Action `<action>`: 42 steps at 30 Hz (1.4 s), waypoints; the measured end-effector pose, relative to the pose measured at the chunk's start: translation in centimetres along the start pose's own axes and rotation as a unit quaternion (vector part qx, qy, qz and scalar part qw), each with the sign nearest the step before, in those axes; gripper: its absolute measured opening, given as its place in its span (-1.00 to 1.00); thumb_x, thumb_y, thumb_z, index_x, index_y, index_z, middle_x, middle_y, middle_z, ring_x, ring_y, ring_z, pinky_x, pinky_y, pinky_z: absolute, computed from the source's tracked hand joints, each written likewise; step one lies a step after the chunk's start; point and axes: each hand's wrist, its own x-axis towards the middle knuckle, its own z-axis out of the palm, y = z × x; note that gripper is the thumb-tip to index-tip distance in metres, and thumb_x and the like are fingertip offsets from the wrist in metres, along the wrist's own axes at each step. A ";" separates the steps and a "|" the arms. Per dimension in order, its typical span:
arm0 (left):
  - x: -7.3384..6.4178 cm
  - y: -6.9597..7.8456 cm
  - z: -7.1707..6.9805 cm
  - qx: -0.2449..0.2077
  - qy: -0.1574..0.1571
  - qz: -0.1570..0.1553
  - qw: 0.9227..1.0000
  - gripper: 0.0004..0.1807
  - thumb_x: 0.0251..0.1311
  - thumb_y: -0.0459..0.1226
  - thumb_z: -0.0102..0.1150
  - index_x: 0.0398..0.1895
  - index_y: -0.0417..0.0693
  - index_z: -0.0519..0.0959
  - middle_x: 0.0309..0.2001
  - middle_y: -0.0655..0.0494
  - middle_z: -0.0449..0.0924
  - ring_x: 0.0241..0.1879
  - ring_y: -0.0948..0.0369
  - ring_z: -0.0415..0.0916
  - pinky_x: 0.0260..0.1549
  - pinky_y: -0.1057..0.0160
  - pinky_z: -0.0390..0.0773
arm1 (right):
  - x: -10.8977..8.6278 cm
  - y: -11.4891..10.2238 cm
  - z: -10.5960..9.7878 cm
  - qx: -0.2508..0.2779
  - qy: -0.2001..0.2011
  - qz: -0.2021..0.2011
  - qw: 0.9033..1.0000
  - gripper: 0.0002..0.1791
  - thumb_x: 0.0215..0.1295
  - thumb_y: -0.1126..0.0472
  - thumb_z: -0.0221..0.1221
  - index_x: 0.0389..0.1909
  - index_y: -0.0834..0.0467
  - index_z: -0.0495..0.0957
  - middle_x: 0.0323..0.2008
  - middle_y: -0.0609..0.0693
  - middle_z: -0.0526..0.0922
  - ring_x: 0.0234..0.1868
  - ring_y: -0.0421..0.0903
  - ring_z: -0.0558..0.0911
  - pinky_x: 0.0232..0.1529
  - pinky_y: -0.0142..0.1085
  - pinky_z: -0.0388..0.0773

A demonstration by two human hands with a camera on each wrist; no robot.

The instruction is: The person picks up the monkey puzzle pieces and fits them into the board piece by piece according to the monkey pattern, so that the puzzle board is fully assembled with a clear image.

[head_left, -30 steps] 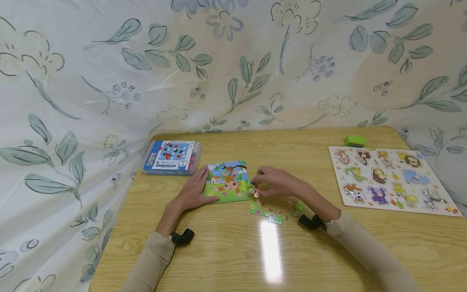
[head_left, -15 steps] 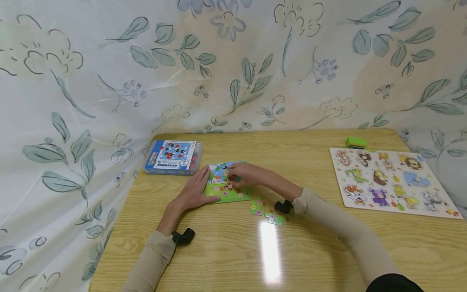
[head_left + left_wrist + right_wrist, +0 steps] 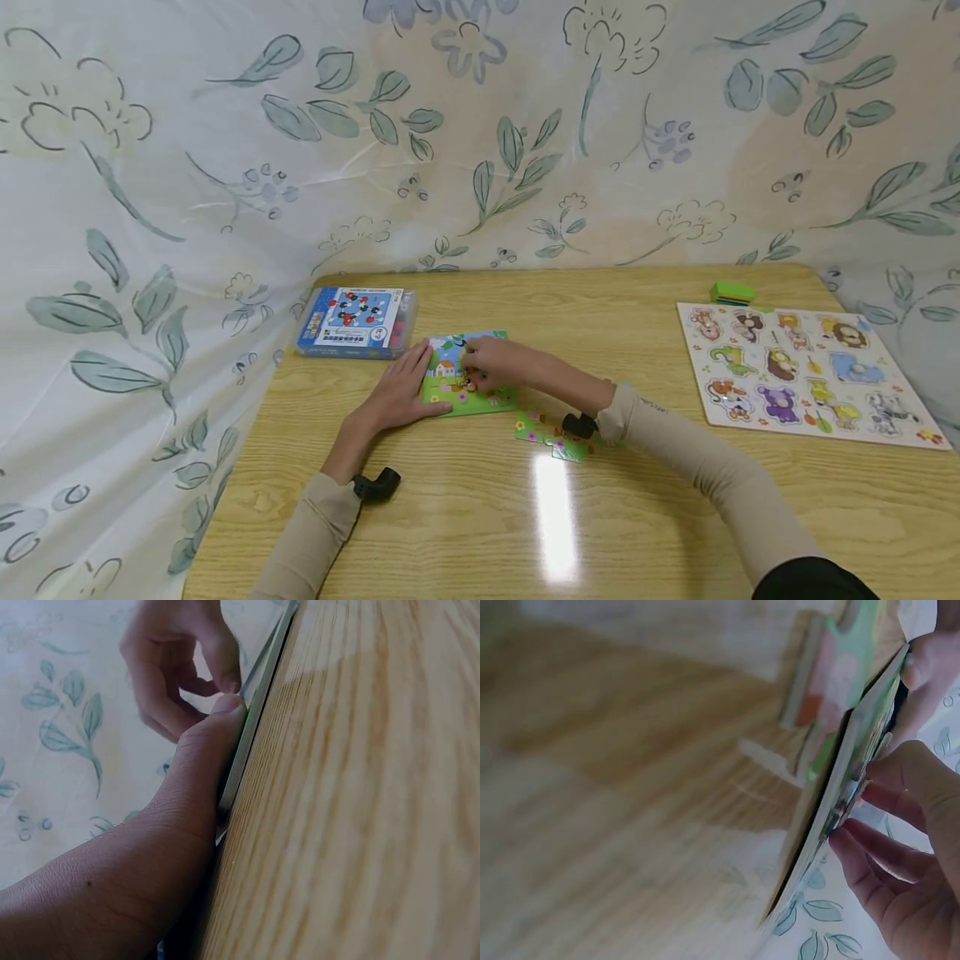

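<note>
A square monkey jigsaw puzzle (image 3: pixel 468 408) with a green lower edge lies flat on the table. My left hand (image 3: pixel 399 396) rests along its left side, fingers extended, with the thumb lying at the front edge; the left wrist view shows that thumb (image 3: pixel 225 709) on the board's rim. Over the middle of the picture, my right hand (image 3: pixel 501 365) pinches a small puzzle piece (image 3: pixel 861 789) between thumb and fingertips, right at the board's surface. The right fingers hide part of the monkey.
Several loose puzzle pieces (image 3: pixel 531 427) lie just right of and nearer than the board, partly under the right wrist. A boxed molecule model set (image 3: pixel 356 321) stands at back left. On the right lie an animal peg board (image 3: pixel 806 375) and a green block-like item (image 3: pixel 732 292).
My right hand has moved left from the loose pieces onto the middle of the jigsaw with a piece, then shifted only slightly. The left hand has stayed in place.
</note>
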 end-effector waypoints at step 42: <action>-0.2 0.1 0.0 0.008 0.013 0.014 1.000 0.18 0.10 0.34 0.13 0.56 -0.14 -0.14 0.58 -0.04 -0.22 0.56 -0.03 -0.18 0.44 -0.16 0.04 | 1.1 -1.2 -0.1 -0.183 -0.064 -0.005 0.981 -0.76 0.41 0.08 0.07 -0.23 0.07 0.68 -0.31 -0.02 0.57 -0.41 -0.17 0.47 -0.46 -0.41 0.43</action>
